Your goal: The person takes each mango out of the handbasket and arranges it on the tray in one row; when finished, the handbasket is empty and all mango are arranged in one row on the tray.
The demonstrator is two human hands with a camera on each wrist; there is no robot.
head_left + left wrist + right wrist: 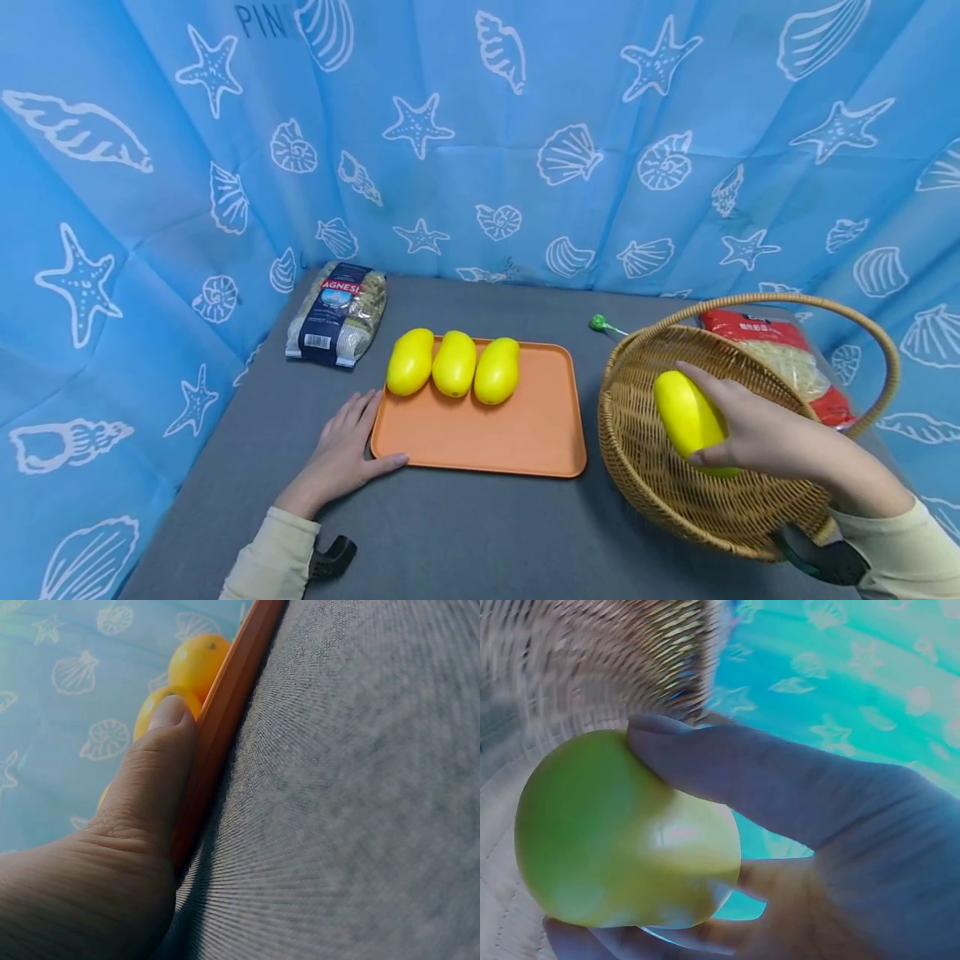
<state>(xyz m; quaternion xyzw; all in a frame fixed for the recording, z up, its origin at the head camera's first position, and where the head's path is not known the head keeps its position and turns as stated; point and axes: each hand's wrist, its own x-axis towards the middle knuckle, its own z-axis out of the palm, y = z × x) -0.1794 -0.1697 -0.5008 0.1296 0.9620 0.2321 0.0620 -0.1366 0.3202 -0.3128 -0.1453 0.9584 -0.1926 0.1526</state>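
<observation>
My right hand (750,421) grips a yellow mango (686,412) over the inside of a wicker basket (637,475) with a tall arched handle. In the right wrist view the thumb lies along one side of that mango (622,832) and fingers curl under the other. A bit of yellow shows below my thumb in the head view. My left hand (341,450) rests at the near left corner of an orange tray (480,437), fingers along its left side and thumb on its front rim. Three more mangoes (453,364) lie side by side at the tray's back left.
Behind the tray's left end lies an Agnesi pasta bag (337,312). A green lollipop (600,323) is near the basket's back left. Beyond the basket sits a red and clear food bag (780,354). A blue shell-print curtain (465,167) encloses the grey table (480,533).
</observation>
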